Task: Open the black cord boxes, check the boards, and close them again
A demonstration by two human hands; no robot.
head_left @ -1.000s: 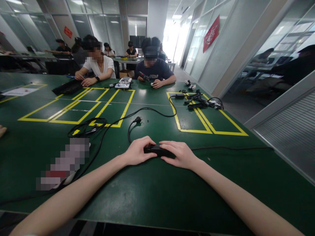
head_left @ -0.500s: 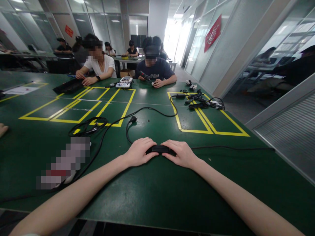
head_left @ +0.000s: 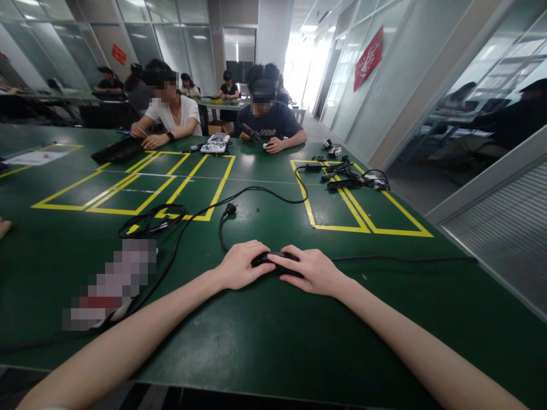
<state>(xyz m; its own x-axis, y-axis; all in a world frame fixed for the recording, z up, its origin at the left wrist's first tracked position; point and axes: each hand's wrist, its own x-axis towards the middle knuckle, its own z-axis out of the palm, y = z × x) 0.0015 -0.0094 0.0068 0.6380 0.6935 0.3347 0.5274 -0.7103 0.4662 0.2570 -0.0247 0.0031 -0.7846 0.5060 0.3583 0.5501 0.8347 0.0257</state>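
A small black power adapter (head_left: 265,259) lies on the green table (head_left: 265,341) in front of me. My left hand (head_left: 241,265) curls round its left end. Over its right end rests my right hand (head_left: 310,270), fingers wrapped across the top, so most of the adapter is hidden. A black cord runs from the adapter's left side in a loop to a plug (head_left: 229,209) lying free on the table. Another thin cord (head_left: 401,259) trails off to the right.
A coiled black cable (head_left: 149,221) and a blurred-out item (head_left: 113,285) lie to my left. More black adapters and cords (head_left: 350,177) sit in the yellow-taped box at far right. Two people sit across the table by a white device (head_left: 214,146).
My right hand's fingers have slid further left over the adapter, covering more of it. The plug and cord loop shifted slightly.
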